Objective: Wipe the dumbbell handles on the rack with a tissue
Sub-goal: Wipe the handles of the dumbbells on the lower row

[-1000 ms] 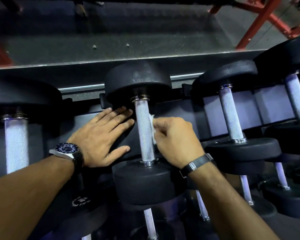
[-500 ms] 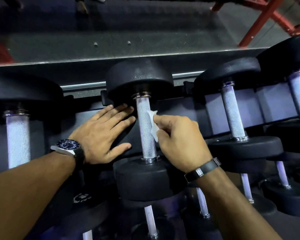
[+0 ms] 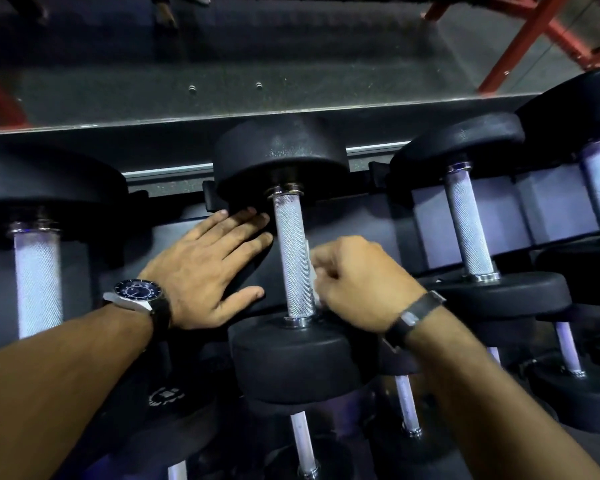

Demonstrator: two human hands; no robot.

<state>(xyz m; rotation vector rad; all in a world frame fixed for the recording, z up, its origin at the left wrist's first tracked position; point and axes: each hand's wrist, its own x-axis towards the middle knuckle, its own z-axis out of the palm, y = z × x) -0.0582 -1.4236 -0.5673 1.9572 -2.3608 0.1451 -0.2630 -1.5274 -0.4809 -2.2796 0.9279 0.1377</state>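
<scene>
Right hand (image 3: 355, 284) pinches white tissue (image 3: 313, 279) against knurled steel dumbbell handle (image 3: 293, 261), left hand (image 3: 205, 271) flat, bracing; remaining handles likely follow.

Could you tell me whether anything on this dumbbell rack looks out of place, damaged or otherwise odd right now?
Nothing stands out. The dumbbells sit in their cradles in even rows, and the centre dumbbell's handle looks intact. The right hand presses a tissue against it while the left hand rests flat beside it.

We've only got one view, head-mounted, looking forward and steeply down from close up at the rack (image 3: 482, 216), both forearms reaching in from the bottom edge.
</scene>
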